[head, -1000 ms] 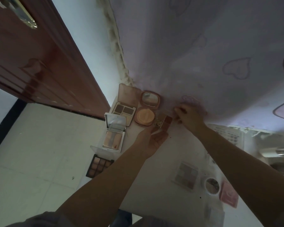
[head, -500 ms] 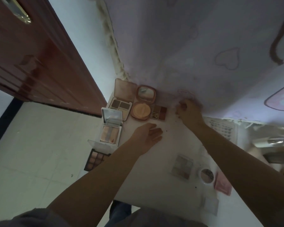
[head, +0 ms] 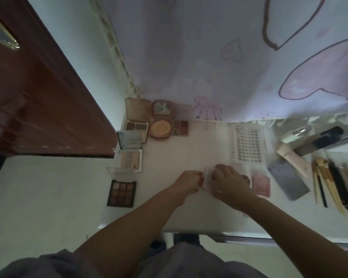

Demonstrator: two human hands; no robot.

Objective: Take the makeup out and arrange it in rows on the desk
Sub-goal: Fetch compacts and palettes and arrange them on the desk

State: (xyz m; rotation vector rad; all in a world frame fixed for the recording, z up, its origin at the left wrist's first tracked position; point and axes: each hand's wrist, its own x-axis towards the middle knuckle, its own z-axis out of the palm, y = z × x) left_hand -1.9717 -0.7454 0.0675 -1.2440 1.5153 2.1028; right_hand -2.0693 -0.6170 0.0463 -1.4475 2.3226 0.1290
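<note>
On the white desk [head: 189,153], both hands meet over a small clear-lidded palette [head: 207,179] near the front middle. My left hand [head: 189,182] pinches its left edge. My right hand [head: 229,182] curls over its right side and hides most of it. Opened makeup lies in rows at the back left: a brown two-pan palette [head: 137,126], a round orange compact [head: 161,128], a small red palette [head: 180,128], a mirrored highlighter compact [head: 131,157] and a nine-pan palette [head: 121,190].
Right of my hands lie a pink compact [head: 261,185], a lash tray [head: 248,144], a grey card [head: 288,180], a pale tube [head: 293,160] and several brushes [head: 333,187]. A dark wooden door [head: 38,97] stands left of the desk. A patterned cloth [head: 209,57] hangs behind it.
Both hands left the small red palette at the back and came to the front middle, where they took hold of the clear-lidded palette. The view swung right.
</note>
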